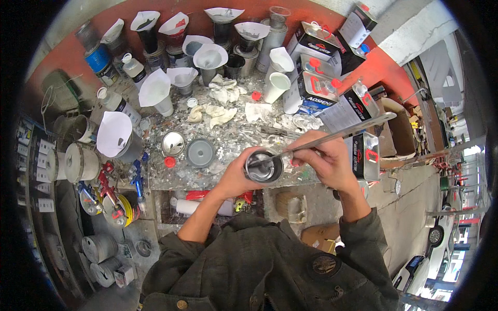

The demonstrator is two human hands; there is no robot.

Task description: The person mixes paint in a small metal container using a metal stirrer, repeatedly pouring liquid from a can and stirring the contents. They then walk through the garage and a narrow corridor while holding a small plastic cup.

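My left hand (237, 175) is wrapped around a dark cup (275, 175) at the front edge of the bench. Silvery grey paint (260, 169) lies inside the cup. Between the thumb and fingers of my right hand (325, 159) is a long flat metal mixing stick (342, 132). Its lower end dips into the paint, and its upper end points up to the right. Left of the cup, a round grey lid (200, 152) and an open metal tin (173, 143) rest on the bench, with a red cap (169, 161) beside them.
Paper strainers in cups (155, 91) crowd the back of the paint-stained bench (241, 136). Metal solvent cans (311, 93) stand at the right. Crumpled cloths (225, 88) lie mid-bench. Spray guns (107, 186) hang at the left edge, near round metal tins (81, 161).
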